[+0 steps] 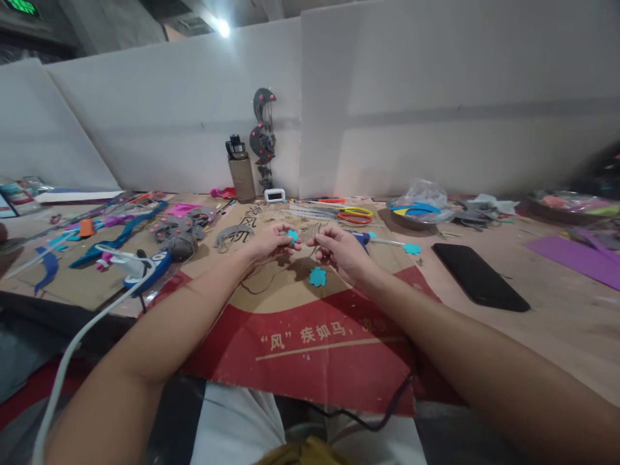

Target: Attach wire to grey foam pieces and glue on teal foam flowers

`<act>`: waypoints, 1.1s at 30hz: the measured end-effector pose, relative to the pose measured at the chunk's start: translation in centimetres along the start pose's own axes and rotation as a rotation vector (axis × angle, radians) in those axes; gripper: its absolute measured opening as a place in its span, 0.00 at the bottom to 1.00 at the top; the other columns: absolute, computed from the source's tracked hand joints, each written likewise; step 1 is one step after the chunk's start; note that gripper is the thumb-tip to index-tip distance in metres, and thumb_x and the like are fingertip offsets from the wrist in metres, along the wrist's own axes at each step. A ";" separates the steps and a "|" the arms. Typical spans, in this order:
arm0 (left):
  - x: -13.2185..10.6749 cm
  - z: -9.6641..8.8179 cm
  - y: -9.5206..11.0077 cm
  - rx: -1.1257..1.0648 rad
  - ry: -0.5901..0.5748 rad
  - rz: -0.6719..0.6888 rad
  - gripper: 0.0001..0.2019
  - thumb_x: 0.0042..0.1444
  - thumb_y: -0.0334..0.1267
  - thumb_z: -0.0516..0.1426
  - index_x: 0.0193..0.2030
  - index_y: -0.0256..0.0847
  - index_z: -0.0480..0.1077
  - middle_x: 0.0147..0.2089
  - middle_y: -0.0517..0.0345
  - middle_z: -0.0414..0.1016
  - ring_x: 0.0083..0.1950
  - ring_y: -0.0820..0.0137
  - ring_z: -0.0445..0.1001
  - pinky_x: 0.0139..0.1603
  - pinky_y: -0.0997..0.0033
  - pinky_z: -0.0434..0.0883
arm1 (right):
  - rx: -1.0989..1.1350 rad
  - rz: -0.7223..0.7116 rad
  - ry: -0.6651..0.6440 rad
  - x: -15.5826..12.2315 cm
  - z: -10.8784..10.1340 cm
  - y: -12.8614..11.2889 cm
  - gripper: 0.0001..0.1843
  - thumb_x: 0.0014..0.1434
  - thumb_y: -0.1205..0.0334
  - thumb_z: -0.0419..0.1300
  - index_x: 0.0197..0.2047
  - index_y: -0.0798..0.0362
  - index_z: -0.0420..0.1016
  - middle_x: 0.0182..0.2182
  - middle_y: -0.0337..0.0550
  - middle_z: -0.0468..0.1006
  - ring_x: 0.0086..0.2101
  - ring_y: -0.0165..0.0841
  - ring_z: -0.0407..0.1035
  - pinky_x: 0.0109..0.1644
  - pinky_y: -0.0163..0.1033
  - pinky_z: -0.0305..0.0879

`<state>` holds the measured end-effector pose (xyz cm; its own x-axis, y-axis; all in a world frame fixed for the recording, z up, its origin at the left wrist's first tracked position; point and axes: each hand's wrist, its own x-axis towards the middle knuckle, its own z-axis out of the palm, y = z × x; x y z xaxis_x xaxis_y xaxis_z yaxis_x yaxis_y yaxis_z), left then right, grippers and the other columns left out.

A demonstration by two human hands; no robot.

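Note:
My left hand (277, 244) pinches a small turquoise flower-shaped cutout (292, 236) between thumb and fingers, above the cardboard sheet. Close beside it, my right hand (339, 248) has its thumb and fingertips pressed together. A thin strand seems to show at those fingertips, too fine to make out. Another turquoise cutout (318, 277) lies flat on the cardboard (334, 361) just below my hands. A thin dark cord (264, 286) curves over the cardboard under my left wrist. Right of my right hand, a further turquoise cutout (411, 248) rests near a glue gun (361, 239), partly hidden by that hand.
Scissors (356, 214) lie behind my hands. A black phone (479, 276) and purple sheet (576, 258) are at right. Grey felt pieces (181, 232) and a power strip (148, 270) with a white cable sit left. A bottle (241, 171) stands against the white partition (194, 116).

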<state>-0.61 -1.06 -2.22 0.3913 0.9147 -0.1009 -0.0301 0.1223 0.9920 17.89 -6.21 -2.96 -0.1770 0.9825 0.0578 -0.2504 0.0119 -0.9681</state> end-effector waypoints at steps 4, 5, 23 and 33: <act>0.0 -0.1 0.0 0.064 0.032 -0.029 0.13 0.51 0.30 0.63 0.39 0.37 0.63 0.36 0.49 0.79 0.33 0.68 0.80 0.27 0.74 0.72 | -0.028 0.009 -0.026 0.1 0.2 0.5 0.20 0.45 0.51 0.67 0.31 0.51 0.62 0.25 0.33 0.73 0.20 0.24 0.64 0.23 0.31 0.53; -0.1 -0.1 0.0 0.080 0.042 -0.042 0.12 0.51 0.31 0.63 0.38 0.37 0.63 0.36 0.49 0.80 0.33 0.68 0.80 0.27 0.75 0.72 | -0.042 0.004 -0.029 0.1 0.2 0.6 0.19 0.45 0.51 0.67 0.31 0.51 0.62 0.23 0.32 0.72 0.19 0.23 0.63 0.23 0.31 0.54; -0.7 0.3 0.4 0.838 0.184 0.416 0.15 0.58 0.43 0.55 0.45 0.36 0.77 0.41 0.50 0.78 0.41 0.68 0.72 0.44 0.66 0.67 | -0.183 -0.096 -0.006 -0.1 0.2 0.7 0.15 0.49 0.50 0.65 0.29 0.52 0.67 0.19 0.32 0.68 0.18 0.23 0.58 0.22 0.32 0.53; -1.7 2.7 -0.3 0.018 -0.059 0.145 0.20 0.44 0.47 0.67 0.40 0.36 0.76 0.29 0.60 0.71 0.27 0.80 0.64 0.27 0.77 0.57 | -0.036 -0.024 0.011 -0.4 0.5 0.2 0.18 0.45 0.49 0.68 0.29 0.54 0.71 0.23 0.36 0.73 0.18 0.21 0.59 0.22 0.31 0.53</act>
<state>1.18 -3.65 -2.14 0.4377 0.8978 0.0479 -0.0739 -0.0172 0.9971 17.43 -6.65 -3.07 -0.1610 0.9838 0.0782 -0.2200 0.0415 -0.9746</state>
